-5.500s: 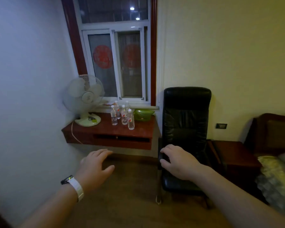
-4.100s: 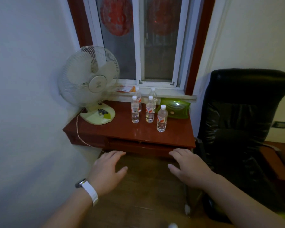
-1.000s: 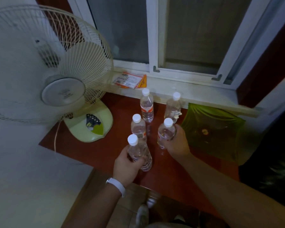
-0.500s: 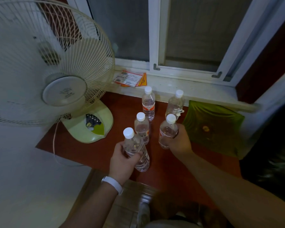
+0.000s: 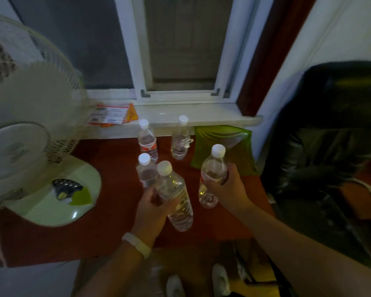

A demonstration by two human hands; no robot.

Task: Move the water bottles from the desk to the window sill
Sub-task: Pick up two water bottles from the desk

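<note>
My left hand [image 5: 151,213] grips a clear water bottle [image 5: 175,198] with a white cap, lifted and tilted above the red-brown desk [image 5: 114,168]. My right hand [image 5: 228,189] grips a second water bottle [image 5: 212,172], raised off the desk. Three more bottles stand on the desk: one [image 5: 145,170] just behind my left hand, one [image 5: 147,140] with a red label farther back, and one [image 5: 180,138] next to it, close below the white window sill [image 5: 201,115].
A pale fan [image 5: 30,133] with a green-white base [image 5: 58,194] fills the desk's left side. Printed leaflets [image 5: 111,114] lie on the sill's left end. A green dish [image 5: 225,146] sits at the desk's right, and a black chair [image 5: 330,146] stands beyond it.
Both hands have lifted their bottles off the desk; the right one has swung out to the right. The view has shifted right and nearer to the sill.
</note>
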